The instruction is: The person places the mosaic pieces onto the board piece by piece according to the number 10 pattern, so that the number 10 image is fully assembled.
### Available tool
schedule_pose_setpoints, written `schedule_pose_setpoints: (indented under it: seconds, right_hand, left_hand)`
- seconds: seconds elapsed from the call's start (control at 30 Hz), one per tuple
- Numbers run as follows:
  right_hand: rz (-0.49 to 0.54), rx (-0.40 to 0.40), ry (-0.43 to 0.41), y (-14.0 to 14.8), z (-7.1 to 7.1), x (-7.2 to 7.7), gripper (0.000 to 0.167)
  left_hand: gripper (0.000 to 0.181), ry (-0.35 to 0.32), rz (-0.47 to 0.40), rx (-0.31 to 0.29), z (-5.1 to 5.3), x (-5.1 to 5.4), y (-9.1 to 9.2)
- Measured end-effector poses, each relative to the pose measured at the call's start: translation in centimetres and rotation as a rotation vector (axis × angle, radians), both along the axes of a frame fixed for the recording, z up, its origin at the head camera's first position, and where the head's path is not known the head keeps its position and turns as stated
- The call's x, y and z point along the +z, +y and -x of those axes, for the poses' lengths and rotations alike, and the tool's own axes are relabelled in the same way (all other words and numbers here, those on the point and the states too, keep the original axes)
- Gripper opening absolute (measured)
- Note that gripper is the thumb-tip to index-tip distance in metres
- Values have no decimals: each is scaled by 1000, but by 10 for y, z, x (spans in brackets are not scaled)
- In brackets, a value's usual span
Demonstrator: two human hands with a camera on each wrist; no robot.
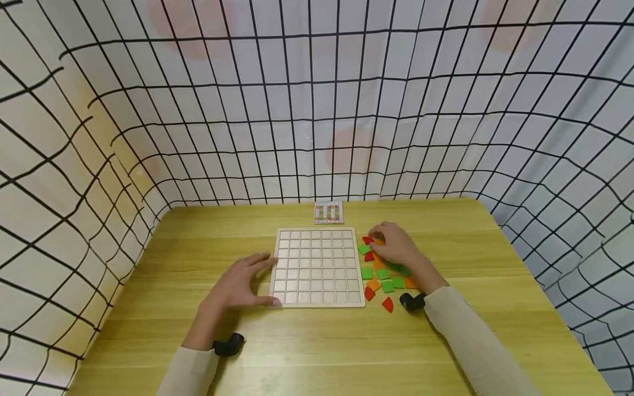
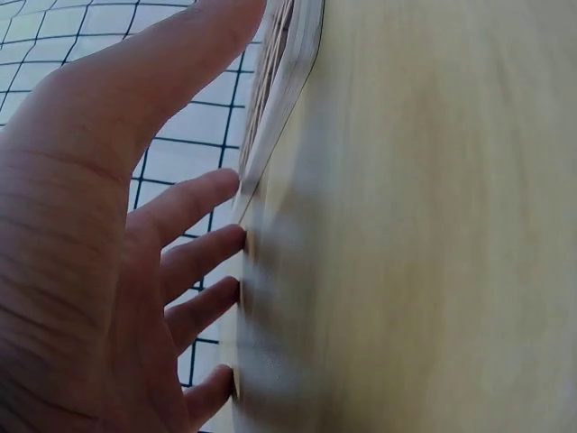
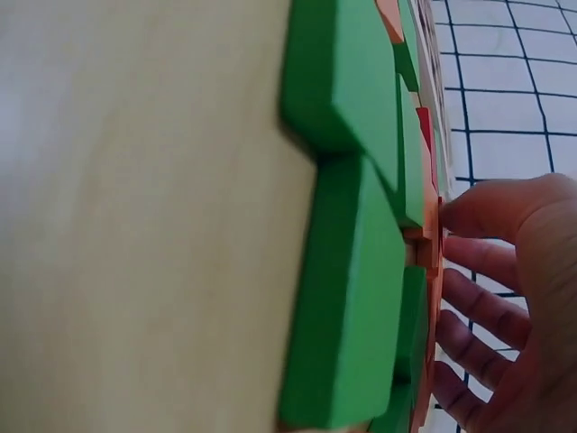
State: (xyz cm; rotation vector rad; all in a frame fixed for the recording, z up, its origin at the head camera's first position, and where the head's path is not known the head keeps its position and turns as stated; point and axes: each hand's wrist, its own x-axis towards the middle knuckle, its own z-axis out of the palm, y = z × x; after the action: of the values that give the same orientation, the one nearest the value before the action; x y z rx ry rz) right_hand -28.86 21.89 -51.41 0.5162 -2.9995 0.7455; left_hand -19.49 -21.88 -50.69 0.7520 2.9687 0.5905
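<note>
Pale wooden board (image 1: 317,263): looks square, so I can't tell a long axis; sides run near–far and left–right, raised lines making square cells; it lies between my hands.
Left hand (image 1: 242,280): spread wide, thumb at the board's near left corner, index fingertip at its left edge, gripping nothing.
Green squares (image 1: 388,286): right of the board, thick, smooth, flat-faced, some askew.
Orange tile (image 1: 373,284): among them, turned diagonally.
Red wedges (image 1: 388,304): fan-shaped, facing different ways.
Right hand (image 1: 396,245): fingers parted, loosely bent, tips down at the far pieces; I see none gripped.
Patterned card (image 1: 329,212): beyond the board's far edge.
Table (image 1: 307,352): yellowish wood grain, running left to right.
</note>
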Motion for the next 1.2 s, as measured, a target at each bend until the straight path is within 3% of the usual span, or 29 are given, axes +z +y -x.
schedule_pose_setpoints:
  seconds: [0.4,0.9,1.2]
  right_hand:
    - [-3,58,-16,3,0,-1,33]
    - [54,-6,-3,0,-5,2,37]
    - [108,-18,-12,-21,-9,11,33]
  left_hand:
    - [106,-27,-14,-10,0,-1,1]
    - [109,-44,-18,-25,-2,-3,-3]
    - [110,-54,-36,-31,-2,-2,-4]
